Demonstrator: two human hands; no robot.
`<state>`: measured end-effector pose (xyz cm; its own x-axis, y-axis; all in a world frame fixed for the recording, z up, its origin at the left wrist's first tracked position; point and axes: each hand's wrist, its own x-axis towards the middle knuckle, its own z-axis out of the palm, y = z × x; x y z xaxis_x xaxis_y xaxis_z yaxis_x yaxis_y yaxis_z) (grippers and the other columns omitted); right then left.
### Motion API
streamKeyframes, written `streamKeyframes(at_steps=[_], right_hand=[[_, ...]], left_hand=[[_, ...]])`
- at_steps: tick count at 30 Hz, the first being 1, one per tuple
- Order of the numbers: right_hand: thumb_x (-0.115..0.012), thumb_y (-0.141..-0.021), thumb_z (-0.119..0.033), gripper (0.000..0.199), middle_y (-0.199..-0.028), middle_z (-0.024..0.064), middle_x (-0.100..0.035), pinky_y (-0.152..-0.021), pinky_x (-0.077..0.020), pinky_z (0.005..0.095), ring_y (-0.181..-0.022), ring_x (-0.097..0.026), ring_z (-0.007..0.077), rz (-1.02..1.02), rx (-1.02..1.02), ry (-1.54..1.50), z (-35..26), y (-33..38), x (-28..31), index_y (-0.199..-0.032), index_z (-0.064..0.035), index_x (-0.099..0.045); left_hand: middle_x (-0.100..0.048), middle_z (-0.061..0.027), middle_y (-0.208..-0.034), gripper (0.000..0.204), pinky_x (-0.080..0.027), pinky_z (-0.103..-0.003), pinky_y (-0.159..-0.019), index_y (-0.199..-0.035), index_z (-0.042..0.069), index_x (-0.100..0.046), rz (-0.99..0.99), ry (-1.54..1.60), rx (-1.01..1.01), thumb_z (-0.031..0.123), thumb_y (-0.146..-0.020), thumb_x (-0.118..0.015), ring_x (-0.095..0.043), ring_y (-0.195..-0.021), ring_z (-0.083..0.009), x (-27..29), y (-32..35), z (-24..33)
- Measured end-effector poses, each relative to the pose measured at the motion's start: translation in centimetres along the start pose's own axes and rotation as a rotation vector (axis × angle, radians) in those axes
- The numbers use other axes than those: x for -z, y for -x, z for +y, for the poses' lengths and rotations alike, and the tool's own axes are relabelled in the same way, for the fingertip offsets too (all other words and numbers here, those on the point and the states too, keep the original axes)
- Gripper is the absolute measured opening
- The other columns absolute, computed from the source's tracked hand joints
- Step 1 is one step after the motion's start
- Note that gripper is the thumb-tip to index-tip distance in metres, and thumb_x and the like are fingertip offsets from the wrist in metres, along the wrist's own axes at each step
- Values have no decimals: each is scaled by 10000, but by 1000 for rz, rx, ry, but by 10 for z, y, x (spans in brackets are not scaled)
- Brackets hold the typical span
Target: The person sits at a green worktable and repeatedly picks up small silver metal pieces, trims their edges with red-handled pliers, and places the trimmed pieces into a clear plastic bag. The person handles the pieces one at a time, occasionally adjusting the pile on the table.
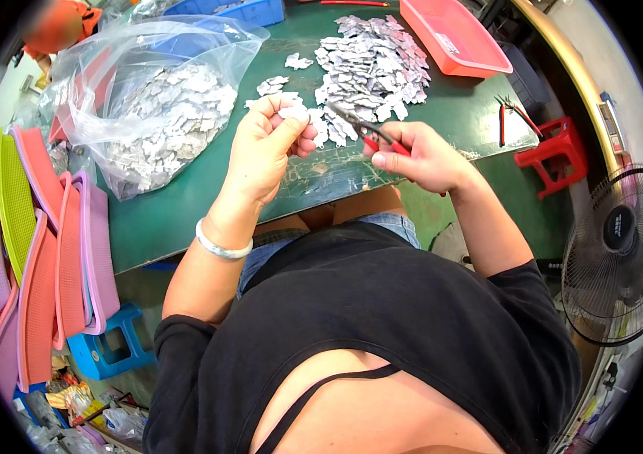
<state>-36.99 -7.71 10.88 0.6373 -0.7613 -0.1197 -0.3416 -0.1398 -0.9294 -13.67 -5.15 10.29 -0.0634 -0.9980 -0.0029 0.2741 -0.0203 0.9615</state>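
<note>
Centre of frame, above the green table (185, 204): left hand (264, 147) pinches a small, thin, light, probably bendable silvery piece (291, 112) by its edge between thumb and fingertips, while right hand (420, 159) grips red-handled cutters (363, 130).

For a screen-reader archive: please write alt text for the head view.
Over a green table, the left hand pinches a small white piece while the right hand holds red-handled pliers; a pile of white pieces lies beyond.
</note>
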Motion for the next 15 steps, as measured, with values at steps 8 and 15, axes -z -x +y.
streamKeyframes(at_steps=[8,15], right_hand=[[-599,-824,-227,284,-578,-8,-384,-506,-323,269,-572,-349,82,49,75,42,2,-8,-25,-692,-15,-464],[-590,-830,-221,275,-553,-11,-393,-494,-328,275,-553,-356,77,33,24,0,0,-9,-30,-690,-15,-474]], left_hand=[[-588,-39,-732,194,-444,-216,-574,-1022,33,-501,23,10,-3,97,-850,-563,-545,-612,-93,6,0,-2],[-582,-30,-719,171,-446,-203,-572,-993,30,-510,32,-40,-31,96,-846,-567,-541,-611,-80,9,0,-4]])
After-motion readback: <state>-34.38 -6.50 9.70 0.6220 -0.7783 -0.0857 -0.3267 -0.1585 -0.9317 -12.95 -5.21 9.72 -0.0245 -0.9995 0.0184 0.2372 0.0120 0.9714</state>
